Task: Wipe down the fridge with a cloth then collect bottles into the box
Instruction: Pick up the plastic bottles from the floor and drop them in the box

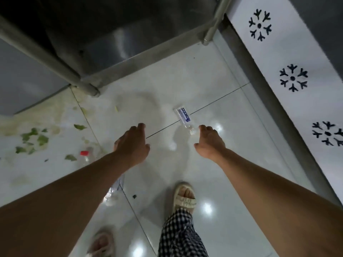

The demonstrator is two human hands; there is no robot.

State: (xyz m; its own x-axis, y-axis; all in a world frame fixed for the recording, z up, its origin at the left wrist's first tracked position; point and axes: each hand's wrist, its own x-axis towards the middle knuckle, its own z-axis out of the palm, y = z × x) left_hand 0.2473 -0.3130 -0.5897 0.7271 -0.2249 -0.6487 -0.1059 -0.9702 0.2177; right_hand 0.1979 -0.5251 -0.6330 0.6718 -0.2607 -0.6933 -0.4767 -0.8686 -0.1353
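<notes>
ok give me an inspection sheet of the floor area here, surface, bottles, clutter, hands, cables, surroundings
surface: glossy white tiled floor, smeared and stained at left
job's things: clear bottle with blue label lying on the floor; red-capped bottle lying at left; another clear bottle partly hidden under the left forearm; no box or cloth seen
clutter: green leaf scraps scattered on the floor at left
grippers: left hand and right hand reach down, fingers relaxed, holding nothing
cables: nothing seen
surroundings: metal table frame above; white panel with snowflake marks at right

head-worn view, steeply down, floor [213,164] close
</notes>
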